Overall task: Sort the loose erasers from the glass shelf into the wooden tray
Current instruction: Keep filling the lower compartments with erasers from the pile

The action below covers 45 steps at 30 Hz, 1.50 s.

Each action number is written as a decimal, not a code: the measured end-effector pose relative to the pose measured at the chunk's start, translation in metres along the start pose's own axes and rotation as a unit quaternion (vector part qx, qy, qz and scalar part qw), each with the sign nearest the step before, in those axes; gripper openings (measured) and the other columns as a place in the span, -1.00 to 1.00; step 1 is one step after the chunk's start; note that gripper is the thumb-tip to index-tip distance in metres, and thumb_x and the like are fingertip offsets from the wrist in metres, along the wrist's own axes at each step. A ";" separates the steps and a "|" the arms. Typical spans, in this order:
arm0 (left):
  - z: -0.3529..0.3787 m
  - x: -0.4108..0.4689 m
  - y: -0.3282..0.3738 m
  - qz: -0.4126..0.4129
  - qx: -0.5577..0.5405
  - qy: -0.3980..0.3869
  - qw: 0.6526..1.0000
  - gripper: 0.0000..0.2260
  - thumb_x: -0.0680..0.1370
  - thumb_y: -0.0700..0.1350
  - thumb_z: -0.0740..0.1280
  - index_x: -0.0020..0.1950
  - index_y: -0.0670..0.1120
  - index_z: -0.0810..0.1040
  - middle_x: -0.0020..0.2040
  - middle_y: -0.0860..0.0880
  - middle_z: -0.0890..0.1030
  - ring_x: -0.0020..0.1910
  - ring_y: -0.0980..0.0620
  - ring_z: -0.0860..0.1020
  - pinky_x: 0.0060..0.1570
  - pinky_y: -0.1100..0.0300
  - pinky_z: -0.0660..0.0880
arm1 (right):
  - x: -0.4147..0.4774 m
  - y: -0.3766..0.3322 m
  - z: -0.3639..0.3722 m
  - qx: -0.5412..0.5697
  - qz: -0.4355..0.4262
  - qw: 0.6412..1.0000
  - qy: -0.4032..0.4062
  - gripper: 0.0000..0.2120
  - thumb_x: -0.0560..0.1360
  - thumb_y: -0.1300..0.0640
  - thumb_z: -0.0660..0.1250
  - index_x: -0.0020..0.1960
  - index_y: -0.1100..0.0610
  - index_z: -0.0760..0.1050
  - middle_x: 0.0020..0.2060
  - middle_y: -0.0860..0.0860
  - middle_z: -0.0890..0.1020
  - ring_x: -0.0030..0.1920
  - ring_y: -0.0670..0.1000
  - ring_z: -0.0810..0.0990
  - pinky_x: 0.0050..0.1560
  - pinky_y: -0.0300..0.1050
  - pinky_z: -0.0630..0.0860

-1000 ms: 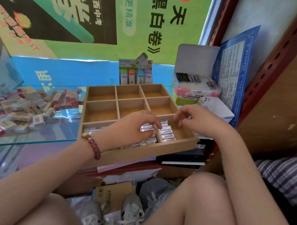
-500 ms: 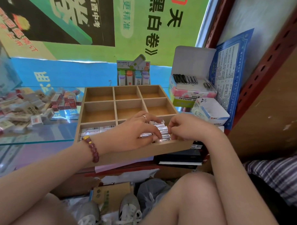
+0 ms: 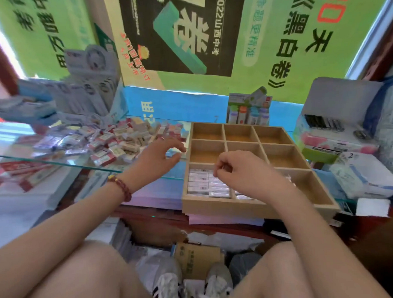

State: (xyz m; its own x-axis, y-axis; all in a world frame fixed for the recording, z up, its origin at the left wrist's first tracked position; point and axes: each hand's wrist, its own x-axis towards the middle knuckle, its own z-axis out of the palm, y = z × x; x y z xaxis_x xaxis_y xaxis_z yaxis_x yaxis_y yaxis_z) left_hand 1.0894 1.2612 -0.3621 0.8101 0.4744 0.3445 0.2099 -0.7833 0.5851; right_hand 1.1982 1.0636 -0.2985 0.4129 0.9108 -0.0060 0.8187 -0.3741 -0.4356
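Observation:
A wooden tray [image 3: 259,208] with nine compartments rests on the glass shelf [image 3: 23,159] at centre right. Its near-left compartment holds rows of wrapped erasers [image 3: 201,182]; a few more lie in the near-middle one. A heap of loose erasers [image 3: 115,139] covers the shelf to the left. My left hand [image 3: 156,157] hovers with fingers spread between the heap and the tray's left wall, holding nothing. My right hand [image 3: 246,169] is over the tray's near row, fingers curled loosely, and I see nothing in it.
Stacked stationery boxes [image 3: 86,93] stand at the back left. A display of correction tapes [image 3: 248,111] sits behind the tray, and white and pink boxes [image 3: 338,136] crowd its right side. My knees and shoes [image 3: 193,284] are below, among bags and cartons.
My left hand has left the tray and swung left toward the loose heap, opening up. The right hand stays over the near compartments. The view has turned left.

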 end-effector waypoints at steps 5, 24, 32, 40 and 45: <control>-0.033 -0.019 -0.056 -0.135 0.080 0.119 0.980 -0.57 0.31 -0.06 0.26 0.13 -0.17 0.54 0.07 -0.17 0.58 0.10 -0.18 0.50 0.11 0.00 0.44 | 0.030 -0.040 0.027 -0.026 -0.035 0.999 0.018 -0.86 0.55 0.07 0.17 -0.06 -0.01 0.52 -0.28 -0.14 0.50 -0.22 -0.07 0.49 -0.29 -0.16 0.40; -0.021 -0.021 -0.094 -0.049 0.222 0.107 0.968 -0.75 0.47 -0.08 0.39 0.14 0.01 0.50 0.18 0.01 0.53 0.34 -0.04 0.30 0.26 0.02 0.14 | 0.145 -0.060 0.096 -0.178 -0.069 0.981 0.046 -0.39 0.50 0.27 0.17 0.48 -0.11 0.17 0.18 0.05 0.56 0.11 0.13 0.54 0.03 -0.06 0.46; -0.029 -0.021 -0.103 -0.099 0.058 0.240 0.964 -0.62 0.41 -0.28 0.41 0.17 -0.04 0.48 0.13 -0.05 0.51 0.19 -0.10 0.40 0.10 0.05 0.31 | 0.162 -0.062 0.109 -0.168 -0.062 0.984 0.018 -0.48 0.49 0.30 0.18 0.38 -0.06 0.26 0.24 0.09 0.50 0.16 0.13 0.48 -0.09 -0.09 0.34; -0.030 -0.024 -0.107 -0.101 0.040 0.239 0.965 -0.58 0.35 -0.42 0.34 0.15 -0.09 0.49 0.16 -0.11 0.46 0.18 -0.12 0.43 0.07 0.05 0.39 | 0.169 -0.059 0.105 -0.147 -0.044 0.988 -0.002 -0.65 0.51 0.27 0.20 0.22 -0.04 0.39 0.17 0.07 0.54 0.11 0.12 0.51 -0.06 -0.07 0.41; -0.032 -0.024 -0.104 -0.096 0.024 0.235 0.967 -0.60 0.38 -0.40 0.35 0.17 -0.11 0.48 0.15 -0.09 0.47 0.17 -0.09 0.43 0.07 0.12 0.37 | 0.167 -0.052 0.091 -0.099 -0.006 0.994 -0.044 -0.74 0.48 0.31 0.21 0.09 0.03 0.45 0.09 0.05 0.58 0.04 0.08 0.55 0.03 -0.04 0.55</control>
State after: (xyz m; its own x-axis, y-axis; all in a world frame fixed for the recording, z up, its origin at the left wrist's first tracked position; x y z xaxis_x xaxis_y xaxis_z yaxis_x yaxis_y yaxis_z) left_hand 1.0309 1.3447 -0.4078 0.4168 0.7348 0.5351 0.3670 -0.6746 0.6405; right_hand 1.1886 1.2510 -0.3592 0.3726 0.9242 -0.0840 0.8896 -0.3815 -0.2509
